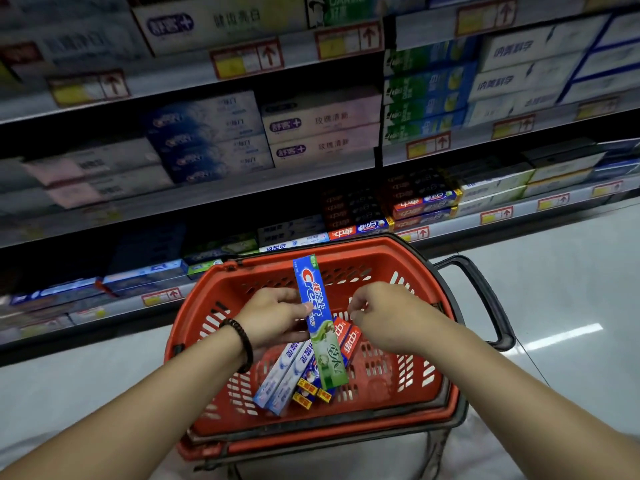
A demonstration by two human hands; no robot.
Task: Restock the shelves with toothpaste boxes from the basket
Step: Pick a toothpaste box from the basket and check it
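Left hand (277, 315), with a dark bead bracelet (242, 344) at the wrist, grips a blue-and-green Crest toothpaste box (311, 285). We see the thumb laid across its printed face and the fingers curled behind. The box is tilted, its upper end up near the far rim of the red basket (346, 244) and its lower end down among the boxes lying inside.

On the basket's bottom, from the left, we find two white-and-blue boxes (280, 379) side by side. Next come dark blue boxes with yellow ends (306, 388), partly under the Crest box, then two red boxes (348, 337) just beside it on the right.

Right hand (391, 317) hovers over the red boxes with its fingers curled inward. We see nothing held in it and cannot tell whether the fingertips touch a box.

A black handle (485, 296) stands out from the basket's right side, over a pale floor (571, 271). Behind the basket run shelves (311, 174) stocked with stacked toothpaste boxes, with yellow-and-red price tags (247, 60) along their edges.
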